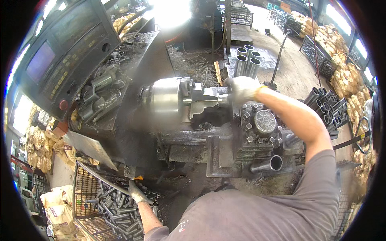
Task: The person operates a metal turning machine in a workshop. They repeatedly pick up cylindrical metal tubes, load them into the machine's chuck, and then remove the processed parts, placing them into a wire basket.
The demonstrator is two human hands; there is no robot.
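My right hand (243, 89), in a pale work glove, is closed at the right end of the work area of a lathe. Its fingers curl out of sight, so what they hold is hidden. Just left of it, a short shiny metal piece (222, 99) extends toward the lathe chuck (165, 96). Below the hand sits the dark tool post (265, 121) with its round cap. My left hand (137, 192), in a dirty glove, hangs low at the rim of a wire basket (85, 188) full of short metal tubes (120, 209); its fingers are indistinct.
A control panel (60, 60) rises at the left. Upright tubes (247, 60) stand beyond the lathe, and more tubes (327, 106) are stacked at the right. A single tube (267, 164) lies on the carriage near my body. Paper sacks (337, 60) line the far right.
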